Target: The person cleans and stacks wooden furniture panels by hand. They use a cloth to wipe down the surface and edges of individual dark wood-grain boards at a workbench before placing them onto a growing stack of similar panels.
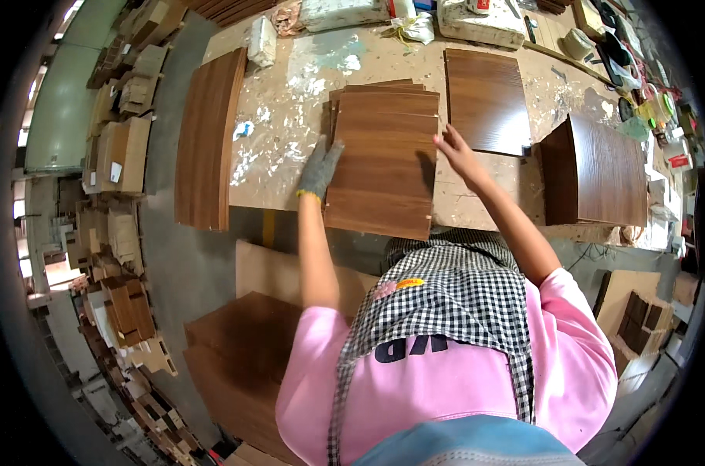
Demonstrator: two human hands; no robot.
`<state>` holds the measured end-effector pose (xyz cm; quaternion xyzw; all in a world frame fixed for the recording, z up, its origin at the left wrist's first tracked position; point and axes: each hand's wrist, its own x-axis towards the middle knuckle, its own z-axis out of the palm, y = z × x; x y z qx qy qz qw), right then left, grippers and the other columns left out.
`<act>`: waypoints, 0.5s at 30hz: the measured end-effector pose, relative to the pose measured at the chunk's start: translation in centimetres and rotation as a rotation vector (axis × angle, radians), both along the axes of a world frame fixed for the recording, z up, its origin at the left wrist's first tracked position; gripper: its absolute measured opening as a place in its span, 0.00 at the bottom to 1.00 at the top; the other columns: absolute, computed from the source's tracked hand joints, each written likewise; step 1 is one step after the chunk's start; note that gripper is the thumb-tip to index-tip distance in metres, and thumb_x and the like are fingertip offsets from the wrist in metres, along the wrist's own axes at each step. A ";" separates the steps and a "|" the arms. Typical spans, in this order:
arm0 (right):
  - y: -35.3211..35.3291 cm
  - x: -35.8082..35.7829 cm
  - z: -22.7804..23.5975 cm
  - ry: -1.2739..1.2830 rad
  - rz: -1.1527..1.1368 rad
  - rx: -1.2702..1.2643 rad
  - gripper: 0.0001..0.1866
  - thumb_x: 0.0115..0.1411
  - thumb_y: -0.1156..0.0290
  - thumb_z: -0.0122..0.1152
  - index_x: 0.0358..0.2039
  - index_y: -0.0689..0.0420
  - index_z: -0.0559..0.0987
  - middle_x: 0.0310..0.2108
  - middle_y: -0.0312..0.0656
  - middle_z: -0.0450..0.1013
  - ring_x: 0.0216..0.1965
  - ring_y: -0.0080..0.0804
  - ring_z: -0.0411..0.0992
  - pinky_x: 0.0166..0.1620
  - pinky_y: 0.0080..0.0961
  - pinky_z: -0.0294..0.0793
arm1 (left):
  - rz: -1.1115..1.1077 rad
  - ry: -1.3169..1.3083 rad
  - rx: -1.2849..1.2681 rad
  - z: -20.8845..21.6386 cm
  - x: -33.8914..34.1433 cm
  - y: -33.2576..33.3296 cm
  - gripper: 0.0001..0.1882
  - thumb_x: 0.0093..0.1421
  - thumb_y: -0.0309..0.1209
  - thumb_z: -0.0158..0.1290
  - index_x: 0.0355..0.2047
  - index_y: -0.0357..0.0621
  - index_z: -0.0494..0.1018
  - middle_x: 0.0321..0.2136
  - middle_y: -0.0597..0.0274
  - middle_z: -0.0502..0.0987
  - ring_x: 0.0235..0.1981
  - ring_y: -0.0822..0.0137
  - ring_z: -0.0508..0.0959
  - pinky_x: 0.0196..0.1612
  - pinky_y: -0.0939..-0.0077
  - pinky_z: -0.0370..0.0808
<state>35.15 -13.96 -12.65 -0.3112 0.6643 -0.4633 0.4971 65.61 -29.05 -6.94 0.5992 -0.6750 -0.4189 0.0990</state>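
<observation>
A loose stack of brown wood-grain panels (379,163) lies in front of me, its near end reaching past the table edge. The lower boards stick out unevenly at the far end and on the left. My left hand (320,167), in a grey knitted glove with a yellow cuff, rests along the stack's left edge with its fingers stretched out. Bare, my right hand (457,152) is just beside the right edge, its fingers apart and nothing in them. Whether its fingertips touch the edge, I cannot tell.
The paint-spotted worktable (278,116) bears a brown stack (206,140) at left, a glossy dark panel (488,101) at far right and a taller dark stack (601,175) nearer. White-smeared blocks (480,23) stand at the back. Large brown boards (240,365) lie below, left of me.
</observation>
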 end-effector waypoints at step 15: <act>-15.8 4.7 -1.4 0.227 0.093 0.183 0.36 0.65 0.39 0.55 0.47 0.68 0.69 0.40 0.51 0.71 0.42 0.39 0.69 0.44 0.34 0.69 | -0.073 -0.036 0.135 -2.0 3.3 -8.8 0.49 0.63 0.64 0.47 0.69 0.34 0.56 0.68 0.43 0.60 0.70 0.50 0.60 0.70 0.64 0.58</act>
